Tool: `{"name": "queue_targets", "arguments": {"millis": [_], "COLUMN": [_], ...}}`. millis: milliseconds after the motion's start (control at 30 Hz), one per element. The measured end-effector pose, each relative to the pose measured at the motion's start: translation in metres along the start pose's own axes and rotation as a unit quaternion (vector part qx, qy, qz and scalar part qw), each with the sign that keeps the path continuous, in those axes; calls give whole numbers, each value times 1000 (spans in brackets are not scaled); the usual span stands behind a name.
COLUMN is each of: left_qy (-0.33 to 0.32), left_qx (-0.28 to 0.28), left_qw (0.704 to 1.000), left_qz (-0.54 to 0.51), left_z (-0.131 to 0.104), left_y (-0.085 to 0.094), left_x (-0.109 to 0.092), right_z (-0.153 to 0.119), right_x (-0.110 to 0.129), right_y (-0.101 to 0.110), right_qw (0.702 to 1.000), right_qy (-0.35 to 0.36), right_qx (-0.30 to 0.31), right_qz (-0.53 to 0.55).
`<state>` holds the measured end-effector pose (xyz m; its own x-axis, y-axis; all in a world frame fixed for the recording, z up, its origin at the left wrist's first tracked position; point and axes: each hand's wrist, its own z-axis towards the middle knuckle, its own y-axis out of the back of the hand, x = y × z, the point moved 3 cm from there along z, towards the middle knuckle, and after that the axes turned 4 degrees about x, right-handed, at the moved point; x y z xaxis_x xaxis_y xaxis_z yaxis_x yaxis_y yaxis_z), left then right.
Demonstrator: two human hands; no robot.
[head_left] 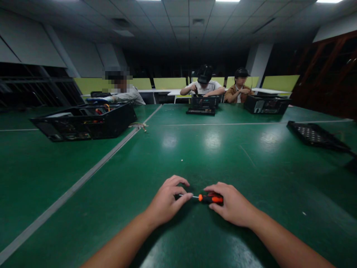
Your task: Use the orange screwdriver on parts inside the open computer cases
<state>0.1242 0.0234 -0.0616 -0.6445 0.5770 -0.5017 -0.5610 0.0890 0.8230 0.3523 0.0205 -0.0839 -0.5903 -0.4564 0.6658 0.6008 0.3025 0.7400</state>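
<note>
An orange and black screwdriver (pixel 211 198) lies level between my two hands, its thin metal shaft pointing left. My right hand (pixel 232 204) is wrapped round its handle, with the thumb below and the fingers above. The shaft's tip end is between the thumb and fingers of my left hand (pixel 169 199), whose index finger and thumb pinch around it. Both hands are low over the green table (pixel 195 160), near the middle of the view.
Opened black computer cases stand at the left (pixel 89 123), far centre (pixel 205 101) and far right (pixel 266 105). Three people work behind them. A black perforated panel (pixel 315 136) lies at right. Loose cables (pixel 138 125) rest beside the left case. A grey seam crosses the table.
</note>
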Motion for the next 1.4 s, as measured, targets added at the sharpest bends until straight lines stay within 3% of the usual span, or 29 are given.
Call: {"name": "queue_targets", "arguments": {"millis": [500, 1067, 1400], "left_qy": [-11, -12, -47], "left_qx": [20, 6, -8], "left_qw": [1000, 1000, 999], "left_qz": [-6, 2, 1], "left_z": [1, 0, -2], "left_y": [-1, 1, 4], "left_x": [-2, -1, -7], "right_z": [0, 1, 1], "right_x": [0, 4, 5], "right_y": [1, 2, 2], "right_qw": [1000, 1000, 1000], "right_qy": [6, 12, 18], "right_qx": [8, 18, 22], "right_qz": [-9, -14, -14]}}
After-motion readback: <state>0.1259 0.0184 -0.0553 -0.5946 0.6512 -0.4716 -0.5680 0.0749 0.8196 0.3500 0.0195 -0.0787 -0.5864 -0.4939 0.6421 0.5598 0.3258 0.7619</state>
